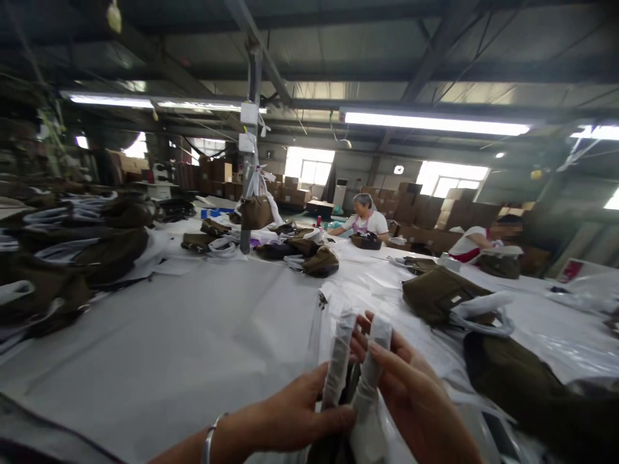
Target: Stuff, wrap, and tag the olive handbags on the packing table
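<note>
L hand [302, 409] is gripping one white-wrapped strap [340, 351] w/ thumb across its lower part; R hand [416, 386] is pinching the second wrapped strap [370, 370] btwn thumb & fingers. Both grips are narrow, closing round the straps. The pair is standing side by side, slightly apart, over the table's [193, 335] near side; a dark bag [329, 449] is showing below, mostly hidden.

Containers: brown bags [111, 251] are piling along the table's L edge. A small bag [256, 212] is hanging on the post [245, 238], others lying round its foot. An olive bag [432, 296] is lying R of the hands, a darker bag [527, 380] twd the near R corner. Contents: can't tell. Cardboard boxes [416, 209] are stacking up past the far edge.

Labels: sm. white tag [456, 299] is sitting on the olive bag, too tiny to read.

Room: white surface is stretching btwn L hand & L-edge pile, up to the post; R side is running tighter. Two co-workers, one [372, 223] at far edge, one [471, 245] further R, are working by bags.
</note>
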A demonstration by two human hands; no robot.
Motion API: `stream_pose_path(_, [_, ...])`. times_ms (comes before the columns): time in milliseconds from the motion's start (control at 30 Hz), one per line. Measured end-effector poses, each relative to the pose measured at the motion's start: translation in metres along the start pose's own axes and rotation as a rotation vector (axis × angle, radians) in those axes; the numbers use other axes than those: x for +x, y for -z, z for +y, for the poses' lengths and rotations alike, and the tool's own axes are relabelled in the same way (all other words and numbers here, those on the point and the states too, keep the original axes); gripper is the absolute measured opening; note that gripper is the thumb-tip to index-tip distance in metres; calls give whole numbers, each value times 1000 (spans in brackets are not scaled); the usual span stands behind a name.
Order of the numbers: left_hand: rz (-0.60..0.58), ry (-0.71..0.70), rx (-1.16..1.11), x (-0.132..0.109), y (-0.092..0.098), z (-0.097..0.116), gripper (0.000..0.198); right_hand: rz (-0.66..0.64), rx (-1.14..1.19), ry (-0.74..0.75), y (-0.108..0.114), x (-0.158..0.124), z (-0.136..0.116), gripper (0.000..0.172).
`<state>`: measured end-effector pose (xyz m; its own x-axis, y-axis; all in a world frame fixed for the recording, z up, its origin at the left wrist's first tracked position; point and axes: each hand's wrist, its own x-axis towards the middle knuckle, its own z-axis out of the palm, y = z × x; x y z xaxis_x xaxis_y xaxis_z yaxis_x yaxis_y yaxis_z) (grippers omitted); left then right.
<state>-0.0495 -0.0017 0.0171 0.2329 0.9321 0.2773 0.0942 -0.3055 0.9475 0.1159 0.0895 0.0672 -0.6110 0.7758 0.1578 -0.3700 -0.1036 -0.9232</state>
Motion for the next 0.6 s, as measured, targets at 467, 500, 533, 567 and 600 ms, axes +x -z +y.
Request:
stream_pose_path(467, [115,274,-59,-25,-31,-11,66,-278,-1256,482,66,-99,52,48])
stream_pose_path(500, [114,270,-51,-24,-34,-11,66,-250,-1301,523,68,-102,55,54])
stream_pose_path(533, [105,254,-28,-23,-36,-11,63,-197,-1332,570,69,-105,59,57])
stream_pose_path(567, [88,229,7,-23,-39,-11,60,-134,-1356,614,71,-108,62,56])
stream_pose_path(600, [65,203,51,-21,-42,-11,56,-81,-1379,652,71,-110,64,52])
